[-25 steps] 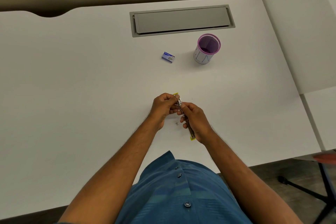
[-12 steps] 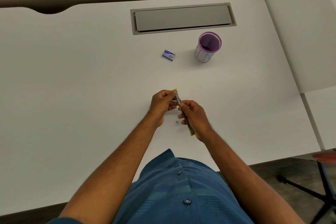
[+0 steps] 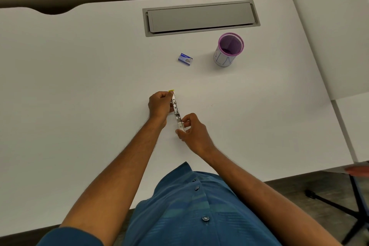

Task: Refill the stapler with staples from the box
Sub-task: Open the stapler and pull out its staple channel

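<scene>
A slim stapler [image 3: 177, 112] with a bare metal rail and a yellow tip is held over the middle of the white desk [image 3: 79, 86]. My left hand [image 3: 159, 106] grips its far end by the yellow tip. My right hand [image 3: 192, 132] pinches its near end between thumb and fingers. The small blue staple box [image 3: 185, 59] lies on the desk farther back, apart from both hands. I cannot tell whether staples sit in the rail.
A purple-rimmed mesh pen cup [image 3: 228, 49] stands right of the box. A grey cable hatch [image 3: 200, 18] is set into the desk at the back. A second white desk [image 3: 335, 36] adjoins on the right, with a chair base [image 3: 339, 205] on the floor below it.
The stapler now shows its metal rail along its whole length. My right hand has slid down to its near end, and my left hand has moved up to the yellow tip.
</scene>
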{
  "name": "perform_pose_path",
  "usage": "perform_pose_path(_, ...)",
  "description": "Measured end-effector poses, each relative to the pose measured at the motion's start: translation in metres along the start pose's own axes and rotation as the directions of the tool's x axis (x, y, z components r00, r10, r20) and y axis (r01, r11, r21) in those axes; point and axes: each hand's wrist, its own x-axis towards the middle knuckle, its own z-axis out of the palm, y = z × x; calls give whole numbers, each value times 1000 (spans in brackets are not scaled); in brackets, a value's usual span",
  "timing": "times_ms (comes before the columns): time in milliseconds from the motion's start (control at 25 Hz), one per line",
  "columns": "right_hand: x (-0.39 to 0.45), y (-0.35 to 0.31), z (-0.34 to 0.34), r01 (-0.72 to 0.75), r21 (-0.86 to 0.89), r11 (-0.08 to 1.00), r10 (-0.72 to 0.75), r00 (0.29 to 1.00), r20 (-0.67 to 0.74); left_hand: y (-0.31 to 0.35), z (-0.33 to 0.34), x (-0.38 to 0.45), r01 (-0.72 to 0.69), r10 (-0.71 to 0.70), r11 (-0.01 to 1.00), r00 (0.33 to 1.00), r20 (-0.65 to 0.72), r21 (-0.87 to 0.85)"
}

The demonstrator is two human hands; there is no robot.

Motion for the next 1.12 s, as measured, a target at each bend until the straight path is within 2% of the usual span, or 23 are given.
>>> perform_pose_path(80, -1, 2, 6, 52, -136, 989, -54, 998, -12, -2, -1, 2, -53, 56, 993, 998, -30, 101)
perform_pose_path(200, -1, 2, 9, 71, -264, 962, -79, 997, -21, -3, -1, 2, -126, 130, 967, 991, -6, 221)
perform_pose_path(320, 1, 0, 12, 84, -326, 942, -95, 995, -17, -3, 1, 2, -197, 208, 907, 978, 11, 371)
perform_pose_path(480, 3, 3, 16, 91, -361, 928, -102, 995, -13, -4, 6, 0, -231, 255, 858, 967, 9, 460)
perform_pose_path(960, 10, 21, 24, 143, -392, 909, -155, 988, 0, -4, 1, 2, -252, 267, 853, 963, 33, 456)
perform_pose_path(1120, 12, 21, 11, 174, -306, 936, -192, 981, -30, -9, -3, -4, -316, 333, 846, 942, 36, 429)
